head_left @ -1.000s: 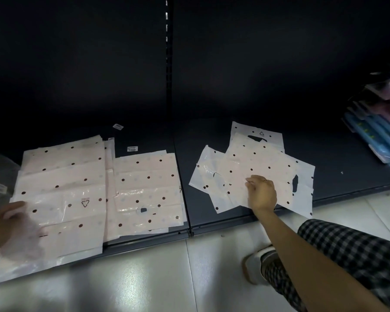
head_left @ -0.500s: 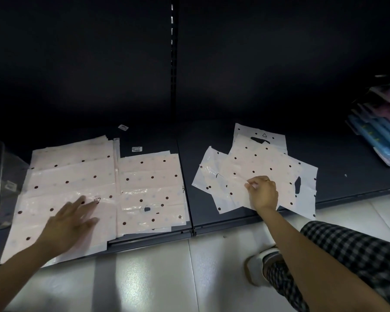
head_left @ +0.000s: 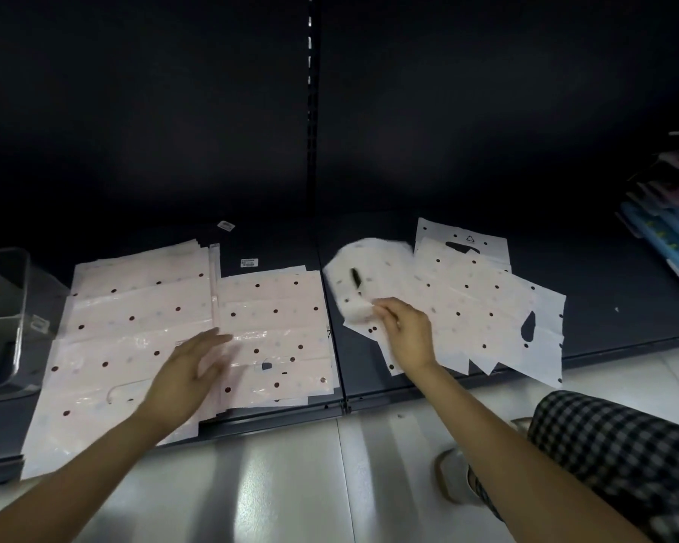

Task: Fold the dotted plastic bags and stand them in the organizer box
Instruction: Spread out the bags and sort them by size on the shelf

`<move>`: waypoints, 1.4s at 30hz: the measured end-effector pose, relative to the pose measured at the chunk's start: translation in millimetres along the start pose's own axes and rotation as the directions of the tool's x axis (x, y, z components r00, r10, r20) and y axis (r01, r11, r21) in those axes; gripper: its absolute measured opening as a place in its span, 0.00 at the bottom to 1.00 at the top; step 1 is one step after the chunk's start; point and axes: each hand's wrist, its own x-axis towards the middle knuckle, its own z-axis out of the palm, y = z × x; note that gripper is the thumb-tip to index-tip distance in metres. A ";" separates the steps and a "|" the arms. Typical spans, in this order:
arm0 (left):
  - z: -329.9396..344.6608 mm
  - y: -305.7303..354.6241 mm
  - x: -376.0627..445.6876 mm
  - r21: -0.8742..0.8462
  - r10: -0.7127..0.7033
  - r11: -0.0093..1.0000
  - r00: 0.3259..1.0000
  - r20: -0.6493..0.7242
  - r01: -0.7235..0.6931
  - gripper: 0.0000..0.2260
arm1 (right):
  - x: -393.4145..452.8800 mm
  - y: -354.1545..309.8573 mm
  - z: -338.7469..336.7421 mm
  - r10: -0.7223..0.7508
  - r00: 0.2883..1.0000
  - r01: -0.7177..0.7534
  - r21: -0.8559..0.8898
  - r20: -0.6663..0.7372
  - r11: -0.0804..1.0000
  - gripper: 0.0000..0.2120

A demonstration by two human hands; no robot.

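Pale pink dotted plastic bags lie flat on a dark low shelf. A large stack [head_left: 134, 327] sits at the left, a smaller stack [head_left: 279, 307] beside it. A loose, fanned heap of bags [head_left: 483, 303] lies at the right. My right hand [head_left: 404, 335] pinches one bag [head_left: 363, 276] from that heap and lifts its blurred left end off the shelf. My left hand [head_left: 191, 374] hovers with straight fingers over the seam between the two left stacks, holding nothing. A clear organizer box [head_left: 1, 319] stands at the far left edge.
The shelf front edge [head_left: 345, 405] meets a glossy white tiled floor [head_left: 291, 484]. A slotted upright [head_left: 310, 111] divides the dark back panel. Blue and pink packaged goods [head_left: 667, 229] lean at the far right. Two small labels [head_left: 249, 262] lie behind the stacks. My checked trouser knee [head_left: 612, 456] is lower right.
My left hand has swept from the far left across the big stack to the seam between stacks. My right hand has pulled one bag up from the right heap.
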 end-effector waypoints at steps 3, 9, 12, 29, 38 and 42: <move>11.1 25.4 5.5 -0.428 -0.153 0.889 0.986 0.061 0.164 0.16 | -6.5 -22.6 19.8 0.044 0.990 -0.081 0.289 0.134 0.954 0.09; 27.0 37.9 11.2 -0.774 -0.323 0.539 0.930 0.173 0.331 0.26 | -14.1 -37.7 46.3 0.040 0.941 -0.178 0.389 0.337 0.904 0.09; 33.5 31.4 13.5 -0.569 -0.323 0.771 0.946 0.040 0.287 0.16 | -15.7 -31.9 49.0 0.049 0.917 -0.173 0.286 0.395 0.943 0.12; 26.1 6.1 20.8 -0.384 -0.328 0.874 0.945 -0.011 0.299 0.08 | 5.4 91.3 -47.3 0.361 0.905 -0.413 -0.264 -0.224 0.872 0.06; 23.5 12.5 11.9 0.042 -0.139 0.987 0.955 -0.260 0.155 0.11 | 10.9 63.8 -39.6 0.389 0.880 -0.424 -0.080 -0.274 0.902 0.07; 28.4 35.1 10.0 -0.159 -0.036 0.987 0.991 -0.132 0.015 0.10 | 16.2 30.7 -25.6 0.426 0.886 -0.424 0.056 -0.181 0.904 0.06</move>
